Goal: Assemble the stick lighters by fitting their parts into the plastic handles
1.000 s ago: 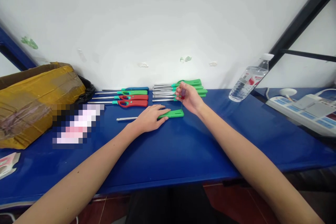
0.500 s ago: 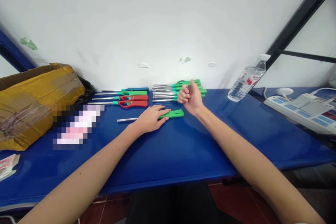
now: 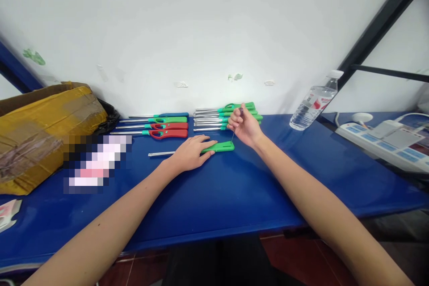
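Note:
My left hand [image 3: 192, 151] lies over a green long-necked gas lighter [image 3: 224, 146] and holds it down on the table, thumb on the near side and fingers on the far side. Its metal tube points left and the handle's end points right. In my right hand [image 3: 247, 127] is a thin screwdriver [image 3: 233, 136], its dark handle mostly hidden in the curled fingers. The shaft slants down to the right end of the lighter's handle. Behind my right hand lies a stack of green lighters [image 3: 250, 106], partly covered by the fingers.
Red lighters [image 3: 172, 133], a green and a blue one lie in a row by the wall. A taped cardboard box [image 3: 43, 134] and a blurred packet [image 3: 100, 158] are at left. A water bottle [image 3: 313, 105] and a power strip [image 3: 385, 143] stand right on the blue table [image 3: 208, 205].
My right thumb, raised before, now sits lower around the screwdriver's handle, and the wrist has turned a little. The left hand and the lighter stay in place. The whole view has shifted slightly.

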Demonstrator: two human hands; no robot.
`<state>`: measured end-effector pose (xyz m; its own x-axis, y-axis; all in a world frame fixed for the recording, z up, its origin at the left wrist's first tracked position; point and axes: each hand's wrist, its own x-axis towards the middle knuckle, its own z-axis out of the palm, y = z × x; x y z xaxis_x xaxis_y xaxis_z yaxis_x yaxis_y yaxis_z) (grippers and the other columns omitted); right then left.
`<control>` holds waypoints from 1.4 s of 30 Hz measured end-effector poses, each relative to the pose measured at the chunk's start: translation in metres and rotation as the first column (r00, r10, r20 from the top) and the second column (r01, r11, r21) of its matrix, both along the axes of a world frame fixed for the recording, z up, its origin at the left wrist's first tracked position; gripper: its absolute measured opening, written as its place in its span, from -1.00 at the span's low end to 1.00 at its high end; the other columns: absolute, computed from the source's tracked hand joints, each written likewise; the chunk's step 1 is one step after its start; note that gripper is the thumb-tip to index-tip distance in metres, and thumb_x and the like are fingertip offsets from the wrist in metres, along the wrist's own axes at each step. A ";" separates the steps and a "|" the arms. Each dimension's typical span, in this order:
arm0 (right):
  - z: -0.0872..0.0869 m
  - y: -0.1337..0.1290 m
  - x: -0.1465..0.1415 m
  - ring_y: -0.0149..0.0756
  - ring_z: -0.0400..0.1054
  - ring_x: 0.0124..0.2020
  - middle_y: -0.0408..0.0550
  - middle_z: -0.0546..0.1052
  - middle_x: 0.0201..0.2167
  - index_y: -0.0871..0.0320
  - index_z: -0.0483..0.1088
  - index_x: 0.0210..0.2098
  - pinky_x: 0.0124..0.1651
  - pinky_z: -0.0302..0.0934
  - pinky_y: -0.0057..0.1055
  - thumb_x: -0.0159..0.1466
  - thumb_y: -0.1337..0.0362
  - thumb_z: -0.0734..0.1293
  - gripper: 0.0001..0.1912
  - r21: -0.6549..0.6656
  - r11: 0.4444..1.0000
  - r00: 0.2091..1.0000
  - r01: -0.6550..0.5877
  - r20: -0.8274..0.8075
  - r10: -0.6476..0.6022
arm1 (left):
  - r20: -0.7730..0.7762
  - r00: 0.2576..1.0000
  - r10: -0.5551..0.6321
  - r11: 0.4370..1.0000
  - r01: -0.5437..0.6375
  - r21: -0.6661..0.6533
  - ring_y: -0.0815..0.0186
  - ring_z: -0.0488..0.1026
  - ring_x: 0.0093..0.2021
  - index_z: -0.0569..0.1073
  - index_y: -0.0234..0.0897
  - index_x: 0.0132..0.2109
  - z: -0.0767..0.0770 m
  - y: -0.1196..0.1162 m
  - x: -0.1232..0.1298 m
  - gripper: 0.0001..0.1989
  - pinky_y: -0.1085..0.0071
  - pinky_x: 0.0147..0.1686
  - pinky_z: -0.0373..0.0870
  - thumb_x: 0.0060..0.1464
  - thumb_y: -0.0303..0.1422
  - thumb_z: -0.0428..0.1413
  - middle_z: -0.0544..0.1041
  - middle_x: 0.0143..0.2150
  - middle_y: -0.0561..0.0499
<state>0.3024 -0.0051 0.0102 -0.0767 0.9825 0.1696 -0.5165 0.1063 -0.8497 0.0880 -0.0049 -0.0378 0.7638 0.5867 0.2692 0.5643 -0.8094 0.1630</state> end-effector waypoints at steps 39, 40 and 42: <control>0.001 -0.004 0.004 -0.43 0.00 -0.66 -0.28 -0.06 -0.75 0.10 0.02 -0.70 -0.52 0.12 -0.46 0.30 -0.05 0.19 -0.44 0.066 0.993 0.993 -0.098 -0.056 0.102 | -0.042 0.999 0.021 0.999 -0.019 0.047 0.08 0.33 0.20 0.35 -0.20 0.25 0.000 -0.003 0.002 -0.58 0.13 0.18 0.26 0.33 -0.21 -0.08 0.38 0.21 -0.20; 0.001 -0.004 0.005 -0.43 0.04 -0.64 -0.27 0.00 -0.74 0.11 0.06 -0.69 -0.51 0.13 -0.47 0.29 0.00 0.21 -0.48 0.065 0.994 0.994 -0.090 -0.050 0.093 | -0.043 0.999 0.024 0.999 -0.022 0.046 0.08 0.33 0.20 0.35 -0.20 0.25 0.000 -0.003 0.002 -0.58 0.12 0.17 0.26 0.33 -0.21 -0.08 0.38 0.21 -0.20; 0.001 -0.003 0.006 -0.43 0.15 -0.58 -0.24 0.18 -0.66 0.12 0.20 -0.61 -0.48 0.15 -0.48 0.25 0.09 0.28 -0.62 0.057 0.997 0.998 -0.050 -0.045 0.052 | -0.049 0.999 0.024 0.999 -0.022 0.046 0.07 0.33 0.19 0.35 -0.21 0.25 0.001 -0.003 0.002 -0.58 0.12 0.17 0.27 0.33 -0.21 -0.08 0.38 0.20 -0.20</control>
